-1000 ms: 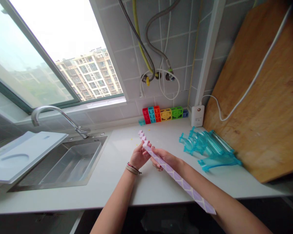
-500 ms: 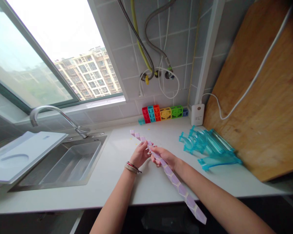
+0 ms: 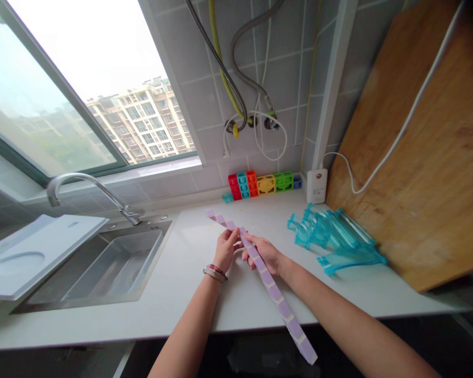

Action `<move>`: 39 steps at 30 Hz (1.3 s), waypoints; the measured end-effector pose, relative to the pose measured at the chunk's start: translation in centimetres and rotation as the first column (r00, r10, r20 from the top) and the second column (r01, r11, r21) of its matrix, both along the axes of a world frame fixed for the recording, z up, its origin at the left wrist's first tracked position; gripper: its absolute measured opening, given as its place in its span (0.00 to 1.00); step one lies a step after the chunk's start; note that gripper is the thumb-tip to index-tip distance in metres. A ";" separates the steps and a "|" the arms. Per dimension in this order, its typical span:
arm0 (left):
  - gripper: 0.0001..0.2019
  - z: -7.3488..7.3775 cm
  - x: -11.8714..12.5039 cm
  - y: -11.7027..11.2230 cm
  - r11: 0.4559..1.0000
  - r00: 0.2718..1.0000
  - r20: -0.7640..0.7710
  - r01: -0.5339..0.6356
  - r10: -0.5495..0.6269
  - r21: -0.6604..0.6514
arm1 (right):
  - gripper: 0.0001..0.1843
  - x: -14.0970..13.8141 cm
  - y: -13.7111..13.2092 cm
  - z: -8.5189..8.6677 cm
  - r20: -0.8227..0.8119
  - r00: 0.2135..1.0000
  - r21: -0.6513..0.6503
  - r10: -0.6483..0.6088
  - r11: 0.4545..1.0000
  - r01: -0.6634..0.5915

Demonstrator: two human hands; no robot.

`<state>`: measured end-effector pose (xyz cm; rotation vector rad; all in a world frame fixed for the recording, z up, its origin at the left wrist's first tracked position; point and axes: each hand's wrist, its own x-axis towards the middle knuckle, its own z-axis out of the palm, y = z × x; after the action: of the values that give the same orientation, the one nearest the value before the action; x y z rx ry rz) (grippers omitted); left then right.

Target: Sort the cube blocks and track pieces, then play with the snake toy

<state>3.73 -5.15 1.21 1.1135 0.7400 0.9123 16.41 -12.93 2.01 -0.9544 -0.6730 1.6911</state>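
Both my hands grip a long purple and white segmented snake toy (image 3: pixel 276 294) above the white countertop (image 3: pixel 189 310). My left hand (image 3: pixel 225 249) pinches it near its far end, with the fingers closed on the segments. My right hand (image 3: pixel 262 253) is wrapped round the toy just behind that. The far tip points toward the back wall, bent slightly to the left. The long near part runs down past the counter's front edge.
A steel sink (image 3: pixel 102 265) with a tap (image 3: pixel 82 186) and a white board (image 3: pixel 31 257) lies at the left. Coloured blocks (image 3: pixel 260 184) line the back wall beside a white plug box (image 3: pixel 316 186). Turquoise clear plastic pieces (image 3: pixel 335 239) lie right, before a leaning wooden board (image 3: pixel 421 152).
The toy's near end has swung left and down. Its far tip has shifted left, and the segments have rotated in my hands.
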 end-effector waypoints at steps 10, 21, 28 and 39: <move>0.21 -0.4 0.2 -0.5 0.984 0.995 -0.074 -0.053 0.066 0.169 | 0.23 0.2 0.0 0.1 0.108 0.994 0.036 0.028 0.999 -0.032; 0.25 -0.4 -0.6 0.3 0.990 0.981 -0.193 0.025 0.002 0.137 | 0.21 0.3 -0.4 0.1 0.230 0.964 -0.043 0.132 0.991 -0.126; 0.24 -0.1 -1.2 0.3 0.993 0.966 -0.249 0.089 -0.067 0.077 | 0.21 0.3 -0.9 0.5 0.206 0.955 -0.073 0.214 0.976 -0.203; 0.27 1.3 -1.0 0.4 0.953 0.975 0.022 0.219 -0.219 -0.208 | 0.18 0.8 -0.1 0.9 0.054 0.992 0.049 0.116 0.992 -0.118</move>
<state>2.72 -4.72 2.55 0.9872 0.6814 0.6304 17.22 -13.01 2.95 -0.9393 -0.8171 1.7477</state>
